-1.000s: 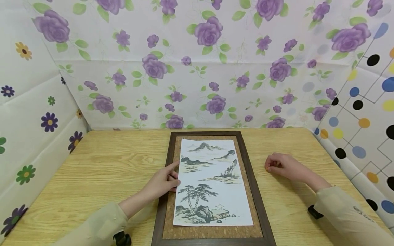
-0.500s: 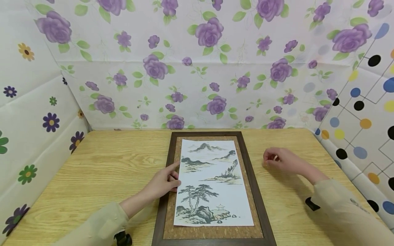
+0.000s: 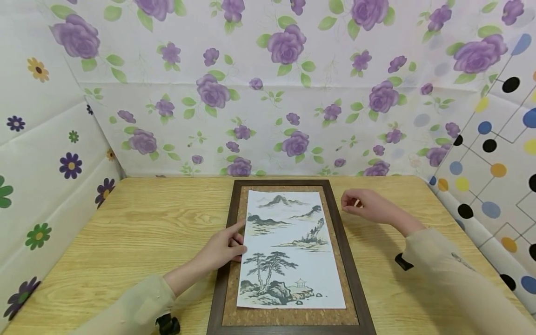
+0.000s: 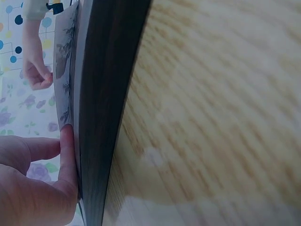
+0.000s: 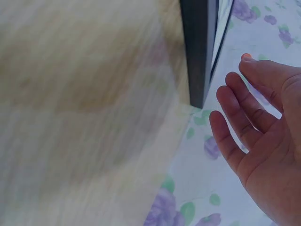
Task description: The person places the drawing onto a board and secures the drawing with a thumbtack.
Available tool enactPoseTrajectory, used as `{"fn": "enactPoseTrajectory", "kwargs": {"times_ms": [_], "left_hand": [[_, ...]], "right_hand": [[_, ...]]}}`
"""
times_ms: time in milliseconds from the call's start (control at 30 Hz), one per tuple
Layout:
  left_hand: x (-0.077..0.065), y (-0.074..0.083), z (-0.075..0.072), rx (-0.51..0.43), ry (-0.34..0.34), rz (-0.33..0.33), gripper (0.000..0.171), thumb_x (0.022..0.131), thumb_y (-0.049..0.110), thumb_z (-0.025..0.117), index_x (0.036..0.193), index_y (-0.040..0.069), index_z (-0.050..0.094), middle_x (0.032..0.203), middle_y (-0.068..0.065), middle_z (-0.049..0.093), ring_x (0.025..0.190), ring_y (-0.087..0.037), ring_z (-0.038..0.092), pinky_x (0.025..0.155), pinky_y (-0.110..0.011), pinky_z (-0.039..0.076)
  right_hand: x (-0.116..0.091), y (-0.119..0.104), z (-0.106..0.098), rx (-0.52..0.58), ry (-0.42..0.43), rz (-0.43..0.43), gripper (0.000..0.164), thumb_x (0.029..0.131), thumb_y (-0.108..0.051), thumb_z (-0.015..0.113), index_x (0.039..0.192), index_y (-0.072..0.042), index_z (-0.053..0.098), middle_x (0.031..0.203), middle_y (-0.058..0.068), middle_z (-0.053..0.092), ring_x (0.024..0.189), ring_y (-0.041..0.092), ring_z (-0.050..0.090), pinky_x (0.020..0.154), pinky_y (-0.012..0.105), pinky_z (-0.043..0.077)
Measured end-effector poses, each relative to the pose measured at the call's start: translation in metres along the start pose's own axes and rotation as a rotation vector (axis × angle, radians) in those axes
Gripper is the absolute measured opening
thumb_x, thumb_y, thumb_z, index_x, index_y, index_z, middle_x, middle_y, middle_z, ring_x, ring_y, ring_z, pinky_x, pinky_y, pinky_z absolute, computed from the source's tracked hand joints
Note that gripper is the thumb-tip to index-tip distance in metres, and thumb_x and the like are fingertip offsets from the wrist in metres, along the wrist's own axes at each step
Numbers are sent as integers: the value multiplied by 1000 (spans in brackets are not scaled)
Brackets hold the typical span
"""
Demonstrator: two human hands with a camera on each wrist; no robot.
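Observation:
A sheet of white paper (image 3: pixel 289 251) printed with an ink landscape lies on a corkboard (image 3: pixel 289 318) in a dark brown frame (image 3: pixel 343 242). My left hand (image 3: pixel 219 249) touches the paper's left edge with extended index finger and thumb; the other fingers tuck under. In the left wrist view that hand (image 4: pixel 33 197) reaches across the frame's side. Just right of the frame's upper part, my right hand (image 3: pixel 368 204) hovers, thumb and index finger together. They pinch a small orange pushpin (image 5: pixel 246 57), mostly hidden, with only its round orange end visible in the right wrist view.
The board lies on a pale wood-grain table (image 3: pixel 167 223). A white cloth with purple roses (image 3: pixel 289 93) hangs along the back. Patterned cloths flank both sides, with daisies (image 3: pixel 70 165) on the left and coloured dots (image 3: pixel 498 170) on the right.
My right hand has moved left and away from me, up to beside the frame's upper right, still pinching the small pushpin. My left hand and the paper stay in place.

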State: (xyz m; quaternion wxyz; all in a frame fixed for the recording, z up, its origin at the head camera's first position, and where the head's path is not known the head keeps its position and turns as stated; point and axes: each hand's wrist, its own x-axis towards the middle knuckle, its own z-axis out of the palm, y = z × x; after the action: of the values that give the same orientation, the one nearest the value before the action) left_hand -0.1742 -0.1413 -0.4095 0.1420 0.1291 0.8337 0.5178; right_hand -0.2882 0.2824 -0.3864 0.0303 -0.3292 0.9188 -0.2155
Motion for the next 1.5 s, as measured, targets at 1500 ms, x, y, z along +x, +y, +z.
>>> {"fn": "enactPoseTrajectory", "kwargs": {"times_ms": [1500], "left_hand": [[3, -4, 0, 24, -8, 16, 71, 94, 2, 61, 156, 1, 26, 97, -13, 57, 76, -15, 57, 65, -26, 60]], "right_hand": [[107, -49, 16, 84, -78, -46, 5, 98, -17, 61, 95, -15, 64, 93, 7, 69, 81, 12, 61, 77, 32, 53]]}}
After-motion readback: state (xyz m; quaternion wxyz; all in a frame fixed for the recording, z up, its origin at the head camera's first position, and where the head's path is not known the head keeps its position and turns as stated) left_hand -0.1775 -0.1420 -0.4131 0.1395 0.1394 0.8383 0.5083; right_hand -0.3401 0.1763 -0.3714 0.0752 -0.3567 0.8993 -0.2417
